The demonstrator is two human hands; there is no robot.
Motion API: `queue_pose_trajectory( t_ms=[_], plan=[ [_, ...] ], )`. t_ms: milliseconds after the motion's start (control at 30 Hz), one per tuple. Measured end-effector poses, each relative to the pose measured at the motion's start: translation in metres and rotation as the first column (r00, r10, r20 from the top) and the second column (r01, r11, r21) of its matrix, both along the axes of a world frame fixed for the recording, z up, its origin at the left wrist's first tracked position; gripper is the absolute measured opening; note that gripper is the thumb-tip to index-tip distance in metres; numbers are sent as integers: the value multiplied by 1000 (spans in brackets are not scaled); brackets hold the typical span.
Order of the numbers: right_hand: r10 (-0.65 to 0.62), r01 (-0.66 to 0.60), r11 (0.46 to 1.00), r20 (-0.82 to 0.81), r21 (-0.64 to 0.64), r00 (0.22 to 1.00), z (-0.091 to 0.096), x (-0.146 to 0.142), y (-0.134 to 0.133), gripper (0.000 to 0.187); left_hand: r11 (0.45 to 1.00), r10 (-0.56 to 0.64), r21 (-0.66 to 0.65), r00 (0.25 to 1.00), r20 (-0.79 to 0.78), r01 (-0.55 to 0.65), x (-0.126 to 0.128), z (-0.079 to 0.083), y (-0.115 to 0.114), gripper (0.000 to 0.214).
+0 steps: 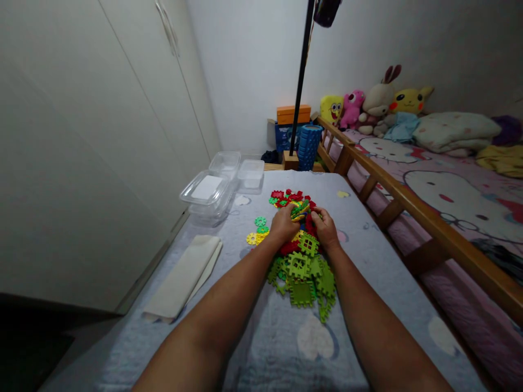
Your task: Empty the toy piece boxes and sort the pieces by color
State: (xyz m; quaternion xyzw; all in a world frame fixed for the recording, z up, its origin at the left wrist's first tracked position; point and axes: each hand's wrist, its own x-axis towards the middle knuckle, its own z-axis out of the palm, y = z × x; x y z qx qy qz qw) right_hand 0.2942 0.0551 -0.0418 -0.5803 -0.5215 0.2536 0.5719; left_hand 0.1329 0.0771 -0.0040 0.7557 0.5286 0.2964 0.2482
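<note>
A heap of plastic building pieces lies on the cloth-covered table. My left hand [283, 224] is closed around a bunch of small green and yellow notched discs [300, 210] over the middle of the heap. Just to its right, my right hand [326, 227] has its fingers bent together at the heap's edge; what they hold, if anything, is too small to name. Light green toothed panels [301, 293] are piled nearest me, some with window frames. Red pieces [289, 248] lie under and beyond my hands. A yellow flower-shaped disc [251, 239] and a green disc [260, 221] sit left of the heap.
Clear plastic containers [207, 188] stand at the table's far left, with a folded beige cloth [183, 275] nearer me. A wooden bed rail [392, 204] runs along the right side. Beyond the table stand a black pole [301, 81] and a blue foam roller [309, 148].
</note>
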Motion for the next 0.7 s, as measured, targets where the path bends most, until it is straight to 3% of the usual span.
queue_pose_trajectory(
  t_ms=[133, 300, 367, 467, 567, 700],
  plan=[
    [-12, 12, 1000, -37, 17, 999, -2, 0, 1, 44, 998, -49, -39, 972, 228, 59, -15, 6, 5, 49],
    [-97, 99, 993, -38, 62, 995, -5, 2, 3, 43, 967, -126, -131, 861, 493, 217, -26, 17, 4, 44],
    [-127, 128, 989, -19, 80, 992, -5, 2, 2, 41, 962, -178, -108, 873, 455, 252, -25, 23, -2, 43],
    [-181, 180, 977, -4, 111, 983, -4, 3, 1, 39, 944, -308, -30, 909, 279, 329, -21, 34, -14, 35],
    [-197, 205, 974, -81, 93, 977, -3, 4, 2, 40, 915, -399, 22, 897, 190, 402, -25, 43, -25, 32],
    [-158, 159, 987, -176, -11, 972, -4, 8, 5, 41, 933, -359, 6, 927, 109, 360, -49, 45, -44, 37]
  ],
)
